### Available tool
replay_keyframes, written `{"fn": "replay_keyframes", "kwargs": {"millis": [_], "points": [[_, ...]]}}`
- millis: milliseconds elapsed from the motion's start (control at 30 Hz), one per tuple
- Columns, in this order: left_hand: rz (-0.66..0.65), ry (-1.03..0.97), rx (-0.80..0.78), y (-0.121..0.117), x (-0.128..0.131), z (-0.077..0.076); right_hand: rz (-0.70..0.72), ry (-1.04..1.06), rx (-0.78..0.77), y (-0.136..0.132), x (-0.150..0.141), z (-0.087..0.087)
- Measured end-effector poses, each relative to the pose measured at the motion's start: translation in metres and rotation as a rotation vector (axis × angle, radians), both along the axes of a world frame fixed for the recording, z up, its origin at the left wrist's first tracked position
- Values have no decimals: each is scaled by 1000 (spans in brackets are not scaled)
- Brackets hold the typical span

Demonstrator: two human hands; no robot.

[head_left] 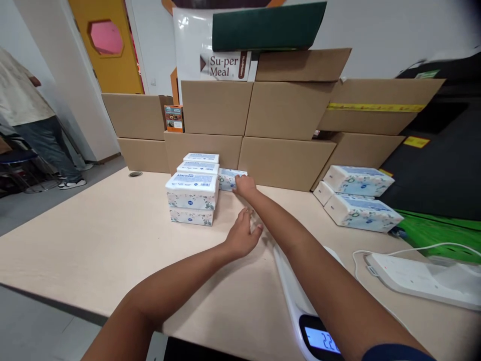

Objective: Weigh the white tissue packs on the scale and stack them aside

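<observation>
My right hand (245,186) reaches far across the beige table (93,240) and closes its fingers on a white tissue pack (230,179) lying behind a stack. That stack of white tissue packs (193,195) stands two high in front, with more packs behind it. My left hand (242,231) rests flat on the table just right of the stack, fingers stretched out, holding nothing.
Brown cardboard boxes (263,125) form a wall along the table's far edge. Three more tissue packs (356,198) lie at the right. A white scale (311,321) with a lit display sits under my right arm. A person (26,115) stands at far left.
</observation>
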State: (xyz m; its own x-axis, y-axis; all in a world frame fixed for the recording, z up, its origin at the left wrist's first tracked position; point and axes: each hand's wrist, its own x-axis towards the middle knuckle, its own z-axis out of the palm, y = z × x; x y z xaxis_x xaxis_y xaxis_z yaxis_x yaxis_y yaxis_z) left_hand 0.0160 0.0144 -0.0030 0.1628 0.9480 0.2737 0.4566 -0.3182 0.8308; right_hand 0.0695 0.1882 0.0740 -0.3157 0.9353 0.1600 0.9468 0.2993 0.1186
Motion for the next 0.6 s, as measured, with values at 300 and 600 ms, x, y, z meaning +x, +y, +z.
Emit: {"fn": "replay_keyframes", "kwargs": {"millis": [300, 600], "points": [[32, -15, -20, 0, -5, -1, 28, 52, -39, 6, 10, 2], [41, -8, 23, 10, -12, 0, 180, 193, -48, 20, 37, 18]]}}
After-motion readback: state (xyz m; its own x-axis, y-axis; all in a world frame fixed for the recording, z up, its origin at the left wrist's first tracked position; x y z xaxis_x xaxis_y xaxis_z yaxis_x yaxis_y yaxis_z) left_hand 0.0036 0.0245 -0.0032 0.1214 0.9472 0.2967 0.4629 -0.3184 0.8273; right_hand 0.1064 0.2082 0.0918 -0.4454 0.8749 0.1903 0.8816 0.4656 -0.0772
